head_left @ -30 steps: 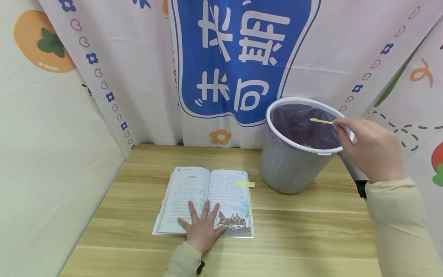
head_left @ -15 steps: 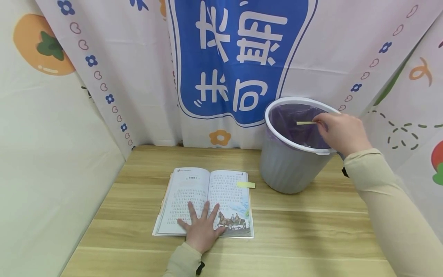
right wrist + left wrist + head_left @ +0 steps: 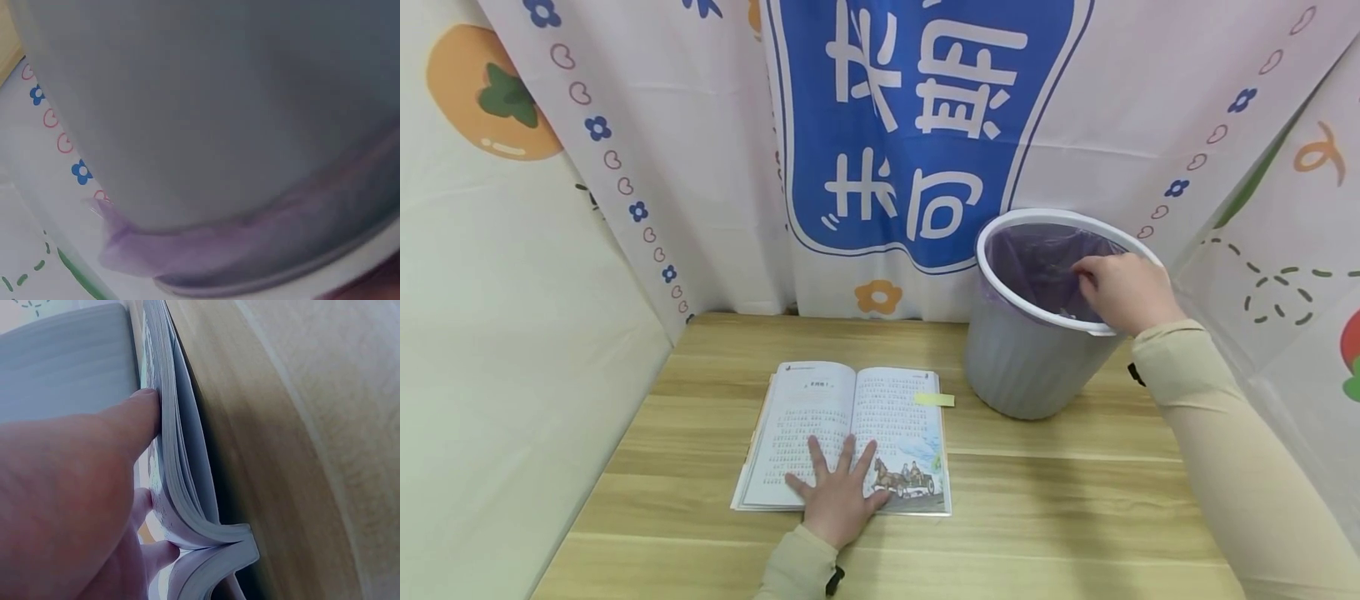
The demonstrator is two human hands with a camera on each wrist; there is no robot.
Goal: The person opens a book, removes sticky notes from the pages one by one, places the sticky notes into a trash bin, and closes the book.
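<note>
My left hand (image 3: 838, 502) lies with spread fingers on the lower part of an open book (image 3: 808, 396), across its inner fold. In the left wrist view the thumb (image 3: 134, 419) rests along the right-hand page edges. A yellow sticky strip (image 3: 934, 400) sticks out from the right page. Over the mouth of a grey trash can (image 3: 1030, 375) hovers my right hand (image 3: 1131, 287), its fingers loosely bent and no strip visible between them. Purple liner (image 3: 1037, 254) covers the can's inside. A small pale scrap (image 3: 1067, 314) shows inside near the front rim. The right wrist view shows mostly the can's outer wall (image 3: 187, 125).
The trash can stands at the back right of the wooden table (image 3: 1000, 542), its white rim (image 3: 1000, 271) well above the tabletop. A printed curtain (image 3: 722, 167) hangs behind the table, with fabric walls at both sides.
My right hand has moved left over the trash can, and the yellow strip it pinched is no longer seen in its fingers. The left hand and book have not moved.
</note>
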